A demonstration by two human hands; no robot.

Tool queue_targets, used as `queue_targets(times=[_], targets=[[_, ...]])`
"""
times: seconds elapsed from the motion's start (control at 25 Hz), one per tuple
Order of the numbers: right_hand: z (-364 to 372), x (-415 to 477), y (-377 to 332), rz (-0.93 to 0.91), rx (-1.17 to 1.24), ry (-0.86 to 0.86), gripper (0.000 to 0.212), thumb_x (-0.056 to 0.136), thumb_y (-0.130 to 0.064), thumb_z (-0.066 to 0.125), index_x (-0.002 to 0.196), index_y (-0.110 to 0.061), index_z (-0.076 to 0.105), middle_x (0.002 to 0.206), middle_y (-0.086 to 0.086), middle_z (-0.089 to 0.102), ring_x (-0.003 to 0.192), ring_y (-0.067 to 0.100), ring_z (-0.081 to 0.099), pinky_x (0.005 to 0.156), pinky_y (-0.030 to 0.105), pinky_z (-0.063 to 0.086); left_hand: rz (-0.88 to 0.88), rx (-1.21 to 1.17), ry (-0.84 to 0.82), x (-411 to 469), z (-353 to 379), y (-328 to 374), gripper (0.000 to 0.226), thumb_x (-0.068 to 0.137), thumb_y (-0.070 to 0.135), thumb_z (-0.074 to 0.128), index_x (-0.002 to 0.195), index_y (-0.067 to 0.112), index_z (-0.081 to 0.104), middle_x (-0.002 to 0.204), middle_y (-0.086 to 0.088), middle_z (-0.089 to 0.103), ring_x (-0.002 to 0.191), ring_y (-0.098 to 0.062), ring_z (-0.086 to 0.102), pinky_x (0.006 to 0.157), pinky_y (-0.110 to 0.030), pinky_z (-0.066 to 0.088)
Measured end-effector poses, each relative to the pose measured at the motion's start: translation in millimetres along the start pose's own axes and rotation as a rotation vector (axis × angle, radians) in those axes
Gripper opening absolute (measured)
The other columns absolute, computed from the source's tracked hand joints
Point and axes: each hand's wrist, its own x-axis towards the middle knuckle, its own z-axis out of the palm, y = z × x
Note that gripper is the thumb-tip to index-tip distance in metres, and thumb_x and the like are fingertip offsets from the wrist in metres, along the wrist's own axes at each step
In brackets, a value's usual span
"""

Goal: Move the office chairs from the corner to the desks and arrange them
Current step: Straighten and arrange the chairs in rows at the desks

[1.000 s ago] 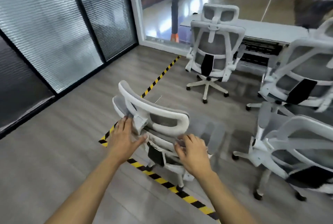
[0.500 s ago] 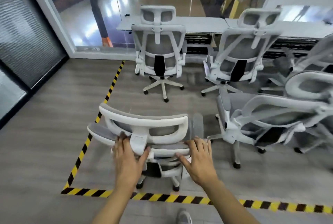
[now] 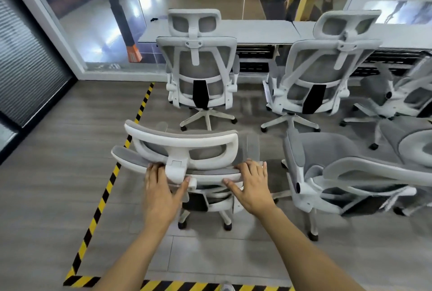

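Yellow-and-black floor tape [image 3: 102,197] is running just left of the left hand [image 3: 161,194]; window blinds [image 3: 28,75] are hanging farther left.

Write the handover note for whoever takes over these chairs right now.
Hands: the left hand and the right hand both grip the backrest top of the held chair, just right of the floor tape.
Done: the left desk chair and the right desk chair stand facing the desk.
Left: roll the held chair to a free desk spot, then the loose chairs crowded on the right.
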Motion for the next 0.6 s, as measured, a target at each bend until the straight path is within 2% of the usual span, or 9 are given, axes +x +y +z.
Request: queue_targets(times=[0.28, 0.6], targets=[[5.9, 75.9, 13.1, -0.049, 0.043, -0.012, 0.056, 0.092, -0.074, 0.039, 0.117, -0.026, 0.052, 0.122, -0.007, 0.046, 0.137, 0.016, 0.034, 0.124, 0.055, 0.001, -0.049, 0.005, 0.029, 57.8, 15.4, 5.6, 0.07, 0.083, 0.067, 0.059, 0.127, 0.014, 0.049, 0.143, -0.008, 0.043, 0.14, -0.028, 0.031, 0.109, -0.051, 0.039], [23.8, 85.6, -21.2, -0.06, 0.009, -0.063, 0.057, 0.092, -0.073, 0.037, 0.121, -0.026, 0.052, 0.121, -0.007, 0.047, 0.131, 0.016, 0.037, 0.125, 0.052, 0.003, -0.095, 0.002, -0.01, 72.6, -7.5, -29.5, 0.076, 0.08, 0.073, 0.054, 0.127, 0.014, 0.048, 0.141, -0.009, 0.042, 0.138, -0.03, 0.033, 0.109, -0.053, 0.039]])
